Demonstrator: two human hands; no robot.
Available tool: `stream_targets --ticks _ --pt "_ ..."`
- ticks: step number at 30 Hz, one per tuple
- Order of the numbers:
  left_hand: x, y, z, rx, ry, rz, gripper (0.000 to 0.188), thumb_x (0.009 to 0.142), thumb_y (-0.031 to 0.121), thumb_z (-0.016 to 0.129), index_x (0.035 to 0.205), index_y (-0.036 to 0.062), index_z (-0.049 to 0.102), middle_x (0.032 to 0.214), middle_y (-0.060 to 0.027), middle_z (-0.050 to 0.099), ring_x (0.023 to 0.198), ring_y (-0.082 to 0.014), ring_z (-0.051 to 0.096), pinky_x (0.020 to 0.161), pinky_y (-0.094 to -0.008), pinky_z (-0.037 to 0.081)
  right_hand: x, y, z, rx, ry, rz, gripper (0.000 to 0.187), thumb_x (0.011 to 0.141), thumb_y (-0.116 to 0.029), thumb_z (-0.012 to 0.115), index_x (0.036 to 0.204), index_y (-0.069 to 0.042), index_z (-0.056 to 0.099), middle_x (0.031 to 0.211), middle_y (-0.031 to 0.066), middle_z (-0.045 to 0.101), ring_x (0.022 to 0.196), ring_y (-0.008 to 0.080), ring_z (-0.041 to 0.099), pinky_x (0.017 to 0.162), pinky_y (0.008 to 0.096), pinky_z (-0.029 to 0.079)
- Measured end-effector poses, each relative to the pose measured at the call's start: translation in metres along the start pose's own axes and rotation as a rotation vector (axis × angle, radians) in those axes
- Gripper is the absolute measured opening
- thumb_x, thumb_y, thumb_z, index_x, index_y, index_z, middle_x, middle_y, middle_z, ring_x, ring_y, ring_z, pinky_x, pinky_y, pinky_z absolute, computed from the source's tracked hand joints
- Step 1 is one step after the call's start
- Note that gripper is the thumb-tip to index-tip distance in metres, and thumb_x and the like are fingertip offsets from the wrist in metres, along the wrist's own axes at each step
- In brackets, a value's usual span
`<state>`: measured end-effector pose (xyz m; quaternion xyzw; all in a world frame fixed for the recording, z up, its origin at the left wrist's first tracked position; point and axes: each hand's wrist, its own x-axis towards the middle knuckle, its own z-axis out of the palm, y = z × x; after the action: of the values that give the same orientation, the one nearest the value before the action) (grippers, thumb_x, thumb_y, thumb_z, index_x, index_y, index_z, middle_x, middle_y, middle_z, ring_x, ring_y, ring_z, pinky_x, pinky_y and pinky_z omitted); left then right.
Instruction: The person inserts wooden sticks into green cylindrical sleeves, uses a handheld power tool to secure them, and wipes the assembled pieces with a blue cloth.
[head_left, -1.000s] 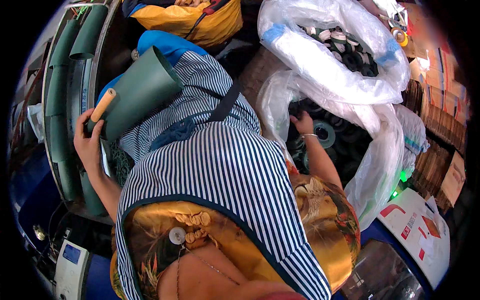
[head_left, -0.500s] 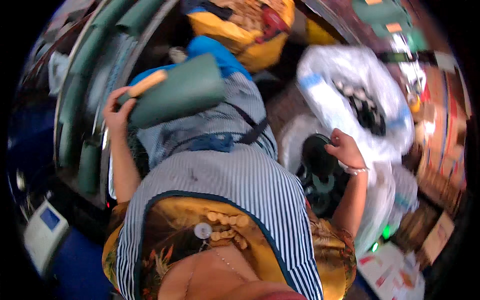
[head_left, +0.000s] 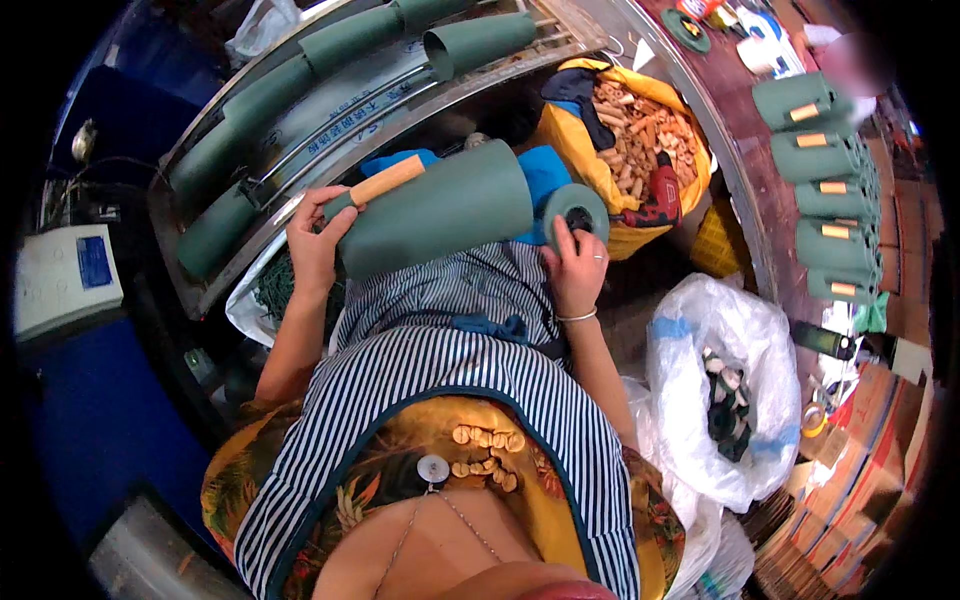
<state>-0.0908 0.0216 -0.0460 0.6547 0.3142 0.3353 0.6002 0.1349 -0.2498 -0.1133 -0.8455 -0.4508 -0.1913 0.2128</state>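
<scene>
Across my lap lies a green tapered cylinder (head_left: 450, 205), its wide end toward the right. A wooden handle (head_left: 388, 180) sits along its upper side near the narrow end. My left hand (head_left: 316, 245) is closed on that narrow end, thumb and fingers around the edge by the handle. Just off the wide end, my right hand (head_left: 576, 275) grips a round green disc (head_left: 592, 203) with a dark centre. A small gap seems to separate disc and cylinder.
Left, a metal-edged tray (head_left: 375, 100) carries several green cylinders. Ahead, a yellow bag (head_left: 562, 130) holds wooden pieces and a red power drill (head_left: 662, 190). A white plastic bag (head_left: 690, 330) with dark parts stands right. Handled green cylinders (head_left: 825, 200) line the table; cardboard boxes (head_left: 850, 460) sit below.
My right hand has come up from a bag of dark round parts at the right, bringing the green disc to the cylinder's wide end. My left hand still holds the cylinder. The view has turned.
</scene>
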Motion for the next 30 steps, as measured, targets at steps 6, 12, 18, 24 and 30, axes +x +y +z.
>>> stream_targets --ticks 6,12,18,24,30 --pt "0.01 0.011 0.025 -0.283 -0.124 -0.144 0.026 0.087 0.01 0.062 0.111 -0.0004 0.058 0.095 -0.0103 0.066 0.087 -0.0161 0.062 0.08 -0.0267 0.049 0.066 -0.009 -0.05 0.998 0.012 0.495 0.039 0.099 -0.015 0.044 0.134 0.001 0.05 0.134 0.0134 0.054 0.123 0.0221 0.05 0.104 0.0311 0.036" --pt "0.032 0.037 0.041 -0.296 -0.196 0.109 0.024 0.086 0.01 0.065 0.108 -0.001 0.059 0.094 -0.0104 0.066 0.084 -0.0157 0.063 0.076 -0.0273 0.051 0.075 -0.042 -0.101 0.99 0.19 0.31 0.055 0.099 -0.032 0.033 0.135 0.008 0.046 0.129 0.0172 0.052 0.122 0.027 0.046 0.105 0.0348 0.034" --pt "0.061 0.059 0.05 -0.564 -0.472 -0.15 0.027 0.088 0.016 0.067 0.109 0.0014 0.056 0.091 -0.0088 0.064 0.083 -0.0163 0.063 0.076 -0.0289 0.054 0.069 -0.039 -0.122 0.766 0.33 0.178 0.059 0.098 -0.036 0.035 0.13 0.012 0.049 0.101 0.0191 0.06 0.089 0.0288 0.055 0.086 0.0406 0.044" --pt "0.081 0.053 0.052 -0.686 -0.544 -0.843 0.024 0.093 0.023 0.061 0.107 0.0046 0.054 0.084 -0.0051 0.058 0.074 -0.0113 0.057 0.059 -0.0228 0.051 0.057 -0.031 -0.124 0.758 0.358 -0.373 0.064 0.099 -0.04 0.032 0.137 0.011 0.04 0.108 0.0269 0.059 0.085 0.0308 0.056 0.07 0.0407 0.045" --pt "0.074 0.053 0.053 -0.547 -0.539 -0.782 0.025 0.093 0.025 0.062 0.108 0.0047 0.055 0.083 -0.0043 0.059 0.071 -0.0115 0.057 0.059 -0.0226 0.051 0.055 -0.022 -0.122 0.863 0.308 -0.493 0.062 0.098 -0.039 0.04 0.139 0.007 0.039 0.119 0.0299 0.053 0.094 0.0354 0.058 0.076 0.0469 0.049"
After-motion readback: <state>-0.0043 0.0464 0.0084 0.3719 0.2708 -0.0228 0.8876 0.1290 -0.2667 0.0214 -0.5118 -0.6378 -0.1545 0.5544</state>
